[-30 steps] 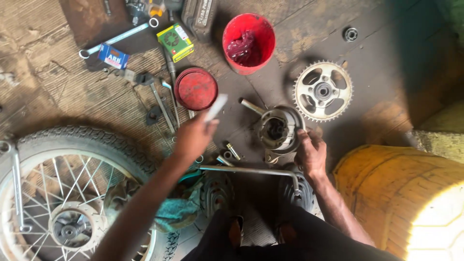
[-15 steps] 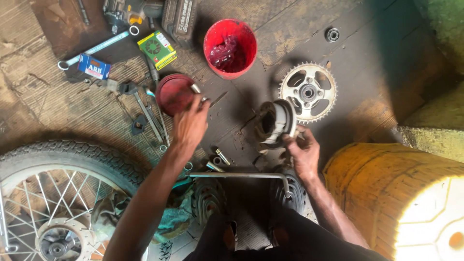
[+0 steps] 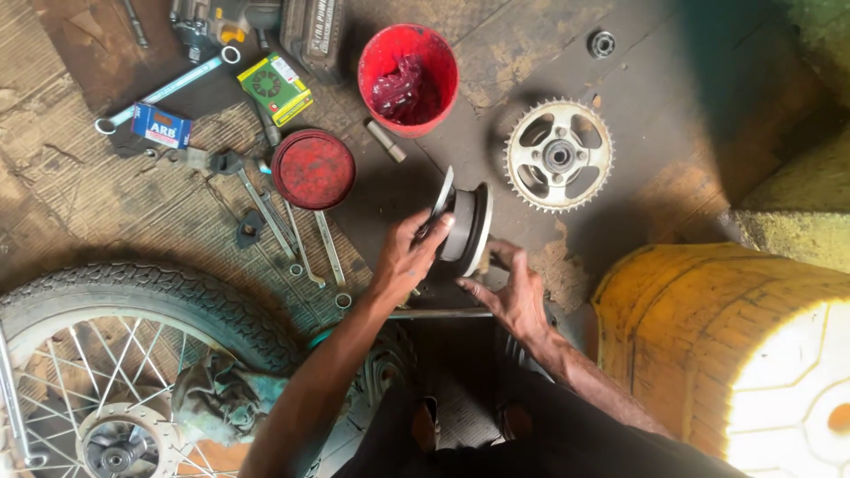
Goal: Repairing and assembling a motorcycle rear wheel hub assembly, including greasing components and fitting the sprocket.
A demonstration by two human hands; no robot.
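Note:
A round metal hub drum (image 3: 467, 226) stands tilted on its edge on the dark floor in the middle of the head view. My left hand (image 3: 405, 258) grips its left rim, fingers curled over the edge. My right hand (image 3: 511, 290) sits at its lower right, fingers spread and touching the drum's lower rim. A long metal axle rod (image 3: 443, 312) lies on the floor just below both hands.
A chain sprocket (image 3: 558, 155) lies right of the drum. A red grease tub (image 3: 407, 78) and its red lid (image 3: 312, 168) sit behind. Several spanners (image 3: 305, 239), small boxes and a spoked wheel with tyre (image 3: 133, 354) lie left. A yellow drum (image 3: 726, 354) stands right.
My left hand came back from the red lid to the drum. The drum, lying flat a second ago, now stands on its edge between both hands.

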